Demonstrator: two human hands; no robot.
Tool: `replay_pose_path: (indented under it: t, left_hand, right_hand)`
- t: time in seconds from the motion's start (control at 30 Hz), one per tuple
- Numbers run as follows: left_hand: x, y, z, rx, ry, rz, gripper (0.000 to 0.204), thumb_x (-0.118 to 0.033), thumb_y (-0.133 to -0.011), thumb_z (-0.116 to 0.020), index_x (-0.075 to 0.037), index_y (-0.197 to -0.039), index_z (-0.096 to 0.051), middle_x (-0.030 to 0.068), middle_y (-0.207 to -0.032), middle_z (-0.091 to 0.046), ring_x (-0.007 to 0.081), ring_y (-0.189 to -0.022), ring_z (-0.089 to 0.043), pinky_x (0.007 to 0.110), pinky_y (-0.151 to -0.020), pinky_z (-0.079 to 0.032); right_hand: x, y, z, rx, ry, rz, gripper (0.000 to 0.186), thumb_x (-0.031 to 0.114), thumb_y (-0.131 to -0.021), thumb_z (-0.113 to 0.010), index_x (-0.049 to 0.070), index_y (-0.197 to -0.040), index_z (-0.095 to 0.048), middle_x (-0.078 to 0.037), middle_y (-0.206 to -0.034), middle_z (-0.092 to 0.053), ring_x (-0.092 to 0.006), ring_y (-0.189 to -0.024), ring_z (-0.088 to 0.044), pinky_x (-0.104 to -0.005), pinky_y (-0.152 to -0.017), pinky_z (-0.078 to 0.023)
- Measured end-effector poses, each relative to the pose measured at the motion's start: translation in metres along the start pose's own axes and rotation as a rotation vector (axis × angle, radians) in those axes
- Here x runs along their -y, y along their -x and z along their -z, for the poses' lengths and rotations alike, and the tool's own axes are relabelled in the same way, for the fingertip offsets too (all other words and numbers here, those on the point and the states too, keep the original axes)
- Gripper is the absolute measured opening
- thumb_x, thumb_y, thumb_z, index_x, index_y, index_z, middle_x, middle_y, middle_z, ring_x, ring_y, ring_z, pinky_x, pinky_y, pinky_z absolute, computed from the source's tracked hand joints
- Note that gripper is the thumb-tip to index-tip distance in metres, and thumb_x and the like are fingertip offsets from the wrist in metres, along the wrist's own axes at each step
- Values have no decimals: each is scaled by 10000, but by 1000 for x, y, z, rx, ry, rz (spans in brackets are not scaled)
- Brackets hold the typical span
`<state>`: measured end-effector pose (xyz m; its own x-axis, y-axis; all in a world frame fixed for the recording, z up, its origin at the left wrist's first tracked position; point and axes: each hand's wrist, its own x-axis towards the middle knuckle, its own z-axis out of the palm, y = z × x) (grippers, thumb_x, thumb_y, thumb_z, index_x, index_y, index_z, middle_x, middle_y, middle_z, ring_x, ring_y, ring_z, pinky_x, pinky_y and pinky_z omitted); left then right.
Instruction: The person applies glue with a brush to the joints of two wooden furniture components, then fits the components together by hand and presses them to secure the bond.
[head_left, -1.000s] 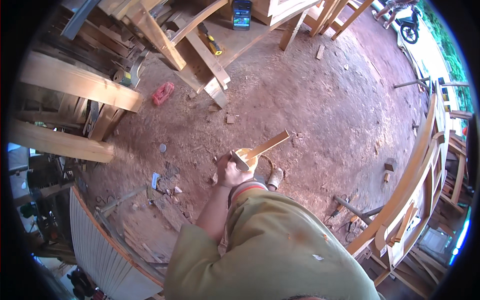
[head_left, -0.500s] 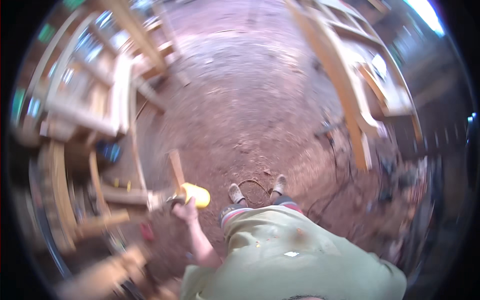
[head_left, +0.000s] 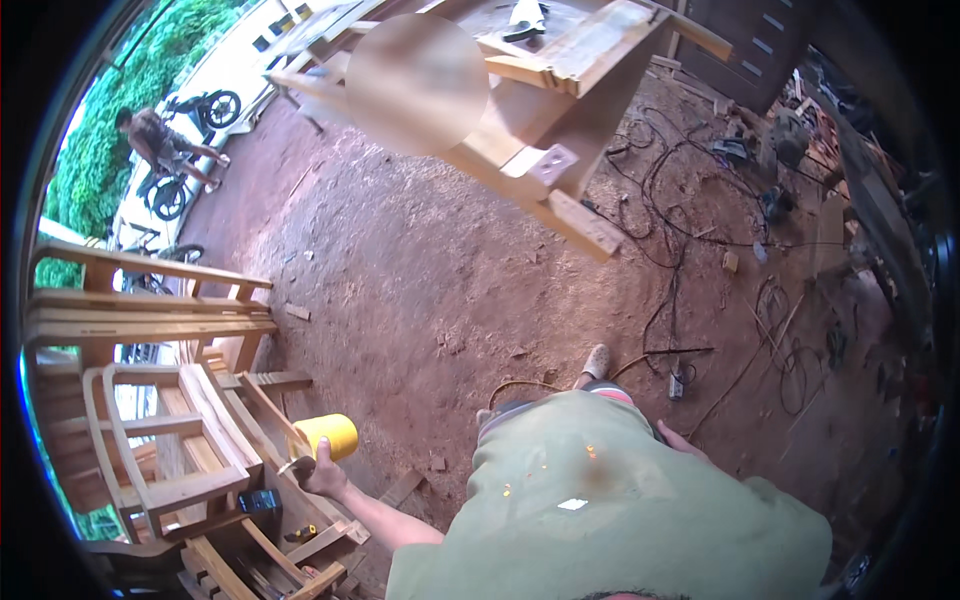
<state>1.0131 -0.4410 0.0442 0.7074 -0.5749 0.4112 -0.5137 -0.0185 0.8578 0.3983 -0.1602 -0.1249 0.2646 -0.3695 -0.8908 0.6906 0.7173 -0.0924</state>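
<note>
The person's left hand [head_left: 325, 477] is clamped on a yellow container [head_left: 338, 435], held tilted to the left of the body, near the wooden furniture frames [head_left: 205, 440]; a flat wooden stick [head_left: 268, 405] juts from its mouth. Beside the frames, a phone [head_left: 262, 503] has a screen too small to read. The right hand [head_left: 678, 440] is half hidden by the green shirt [head_left: 640, 500], its grip impossible to tell.

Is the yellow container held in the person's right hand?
No, the left hand holds the yellow container, while the right hand is apart from it.
</note>
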Motion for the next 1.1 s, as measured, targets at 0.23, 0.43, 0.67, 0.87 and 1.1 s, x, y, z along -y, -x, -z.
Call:
replay_pose_path:
  t: [0.23, 0.43, 0.67, 0.87, 1.1]
  left_hand:
    - [-191, 55, -130, 501, 280, -143, 689, -160, -598, -770, 86, -1220, -606, 138, -1063, -659, 252, -952, -658, 363, -848, -545]
    - [-311, 126, -232, 914, 476, -244, 784, -189, -562, -733, 67, -1280, -553, 142, -1131, -646, 255, -982, -660, 368, -881, -540]
    - [-441, 274, -416, 1374, 720, -208, 783, -142, -479, -881, 96, -1183, -633, 142, -1191, -666, 207, -1068, -655, 347, -964, -521]
    - [-477, 345, -559, 1421, 736, -429, 590, -155, -456, -840, -22, -1019, -717, 145, -1026, -682, 321, -914, -693, 381, -796, -569]
    - [-524, 356, -670, 1472, 665, -528, 686, -205, -488, -886, -2, -1108, -675, 153, -1110, -662, 295, -985, -688, 363, -851, -557]
  right_hand:
    - [145, 24, 56, -37, 343, -35, 612, 590, -1004, -428, 99, -1311, -625, -115, -1263, -678, -229, -1142, -649, -403, -975, -504]
    - [287, 26, -28, -341, 1194, 560, 535, 374, -941, -616, -12, -1310, -583, -201, -1205, -659, -247, -1145, -634, -356, -998, -486]
    - [452, 105, -136, 288, 740, 993, 734, 176, -849, -753, 63, -1489, -412, -111, -1416, -523, -254, -1321, -487, -402, -1067, -427]
    - [539, 112, -135, 380, 493, 1160, 1032, 136, -703, -911, 38, -1518, -285, -101, -1468, -438, -225, -1340, -462, -391, -1093, -427]
    - [682, 131, -161, 486, 46, 797, 830, 204, -818, -818, 66, -1474, -328, -104, -1419, -478, -223, -1294, -506, -411, -1081, -463]
